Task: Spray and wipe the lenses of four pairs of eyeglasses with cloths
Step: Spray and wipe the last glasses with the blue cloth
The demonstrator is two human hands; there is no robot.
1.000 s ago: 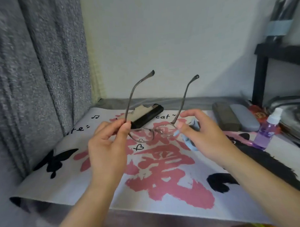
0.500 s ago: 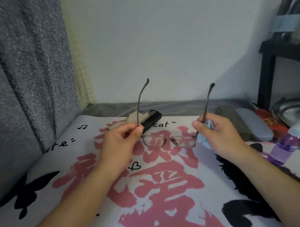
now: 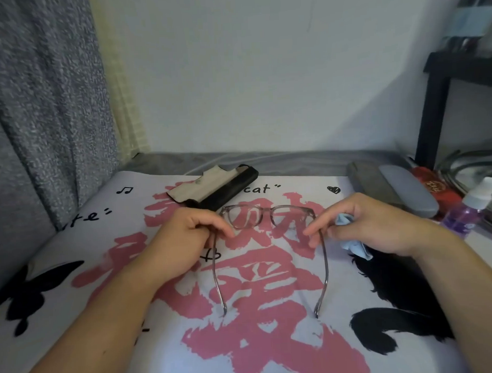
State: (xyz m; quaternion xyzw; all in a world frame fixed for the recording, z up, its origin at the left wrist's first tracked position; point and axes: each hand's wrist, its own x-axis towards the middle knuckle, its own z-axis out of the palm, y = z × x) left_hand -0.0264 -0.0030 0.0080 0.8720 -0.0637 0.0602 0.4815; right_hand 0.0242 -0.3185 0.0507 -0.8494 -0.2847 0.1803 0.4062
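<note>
Now translucent grey glasses [image 3: 268, 221], thin curved temples, crumpled blue cloth [image 3: 353, 245]

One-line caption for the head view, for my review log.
Both hands, left and right, hold open glasses by the temples over a printed mat; the right also grips a blue cloth.

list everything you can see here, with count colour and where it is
eyeglasses: 1, translucent grey frame, centre, temples open and pointing toward the camera
cloth: 1, light blue, bunched in the right hand
open case: 1, black with beige lining, far centre of the mat
closed cases: 2, dark grey and lighter grey, side by side, far right
spray bottle: 1, purple with white cap, right edge
mat: 1, white with pink and black print, covering the table
curtain: 1, grey, left
shelf: 1, black, upper right
left hand: pinches the left temple
right hand: pinches the right temple, holds the cloth
</note>
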